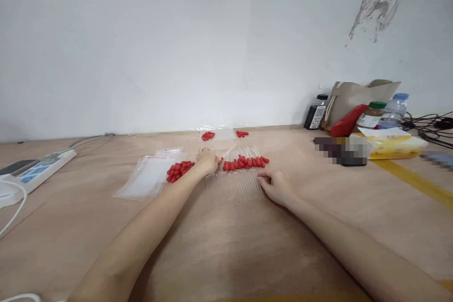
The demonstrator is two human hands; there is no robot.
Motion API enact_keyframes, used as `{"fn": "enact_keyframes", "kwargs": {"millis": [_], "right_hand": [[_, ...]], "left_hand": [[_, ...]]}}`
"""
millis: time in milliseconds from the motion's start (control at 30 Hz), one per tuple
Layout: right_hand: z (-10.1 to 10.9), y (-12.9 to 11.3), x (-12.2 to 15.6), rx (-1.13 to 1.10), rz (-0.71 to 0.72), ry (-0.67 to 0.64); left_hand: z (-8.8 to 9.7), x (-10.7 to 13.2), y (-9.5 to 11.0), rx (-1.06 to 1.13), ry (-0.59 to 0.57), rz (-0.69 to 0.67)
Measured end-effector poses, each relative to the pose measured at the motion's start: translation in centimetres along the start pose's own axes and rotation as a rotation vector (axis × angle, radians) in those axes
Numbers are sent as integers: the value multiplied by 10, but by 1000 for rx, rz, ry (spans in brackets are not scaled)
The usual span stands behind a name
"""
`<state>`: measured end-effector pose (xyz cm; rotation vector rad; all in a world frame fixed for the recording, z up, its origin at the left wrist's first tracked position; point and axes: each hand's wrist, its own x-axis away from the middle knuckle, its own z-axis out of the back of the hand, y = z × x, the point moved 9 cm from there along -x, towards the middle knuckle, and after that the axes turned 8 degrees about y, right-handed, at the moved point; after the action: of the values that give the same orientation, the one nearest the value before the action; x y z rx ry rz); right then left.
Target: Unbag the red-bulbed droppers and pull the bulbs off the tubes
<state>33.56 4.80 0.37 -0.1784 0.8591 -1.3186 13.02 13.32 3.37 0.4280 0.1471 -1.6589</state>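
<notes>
Clear droppers [235, 184] with red bulbs [246, 163] lie side by side on the counter [226, 245]; one dropper [229, 152] slants at the left end.

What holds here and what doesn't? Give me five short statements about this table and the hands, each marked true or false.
1. Loose red caps lie in a pile just left of the left hand. True.
2. The right hand grips a bottle. False: it rests at the right end of the row of clear tubes.
3. The power strip lies on the right side of the table. False: it lies at the left side.
4. Clear plastic bags lie left of the red caps. True.
5. A yellow tissue pack sits on the right side. True.
</notes>
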Motion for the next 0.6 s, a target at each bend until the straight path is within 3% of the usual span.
{"fn": "enact_keyframes", "kwargs": {"millis": [200,333,433,600], "right_hand": [[-1,7,0,-17,-63,-7],[15,9,-4,-155,-80,190],[33,-2,-1,-225,24,355],[45,-51,18,-62,370,351]], "left_hand": [[44,29,-11,26,150,-133],[52,74,-13,118,165,-310],[51,107,-7,129,275,-465],[56,132,14,254,464,-668]]}}
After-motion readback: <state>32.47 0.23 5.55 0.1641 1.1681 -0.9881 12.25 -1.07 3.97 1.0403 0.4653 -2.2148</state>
